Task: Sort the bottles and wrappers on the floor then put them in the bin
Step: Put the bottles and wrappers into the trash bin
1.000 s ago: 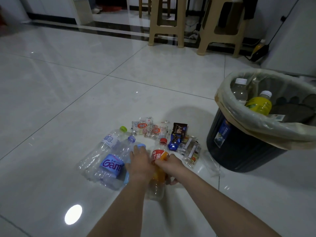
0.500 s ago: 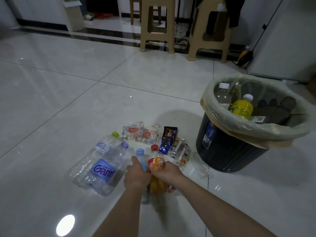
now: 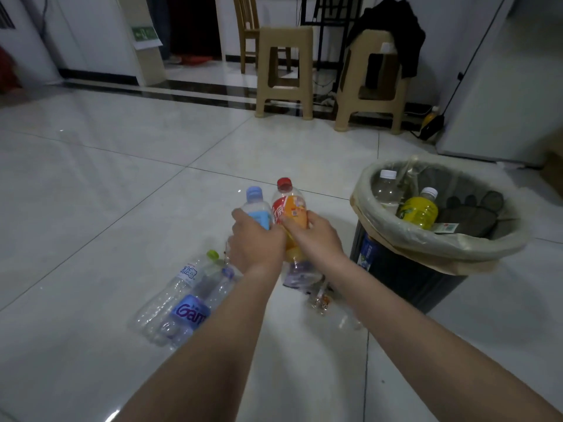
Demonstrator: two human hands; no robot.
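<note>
Head | left hand [image 3: 254, 242] grips blue-cap bottle [image 3: 257, 207] | right hand [image 3: 316, 239] grips red-cap bottle [image 3: 288, 208] | floor bottle [image 3: 190, 310] reads "Gam", partly hidden

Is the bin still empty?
No, the bin already holds a yellow bottle and a clear bottle with a white cap inside its liner.
</note>
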